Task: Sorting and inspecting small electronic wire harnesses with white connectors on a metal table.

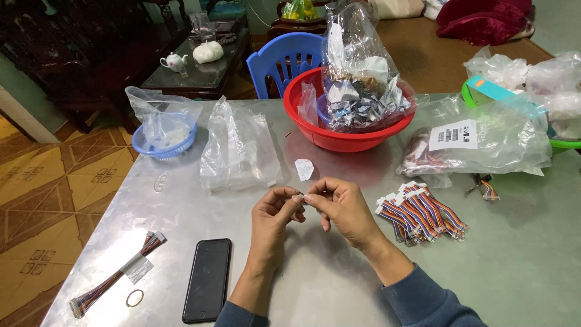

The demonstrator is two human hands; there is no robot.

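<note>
White-labelled clear bag (478,142) lies right; dark phone screen (207,279) lies near left.

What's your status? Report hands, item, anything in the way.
Left hand and right hand together above the metal table, fingertips pinching a tiny item, too small to identify. Pile of multicoloured ribbon cables right of them. Phone lower left. Nothing blocking.

- Both forearms enter from the lower middle of the frame, bare past the wrists.
- Dark blue sleeves are pushed up on each arm.
- No rings or watch show.
</note>
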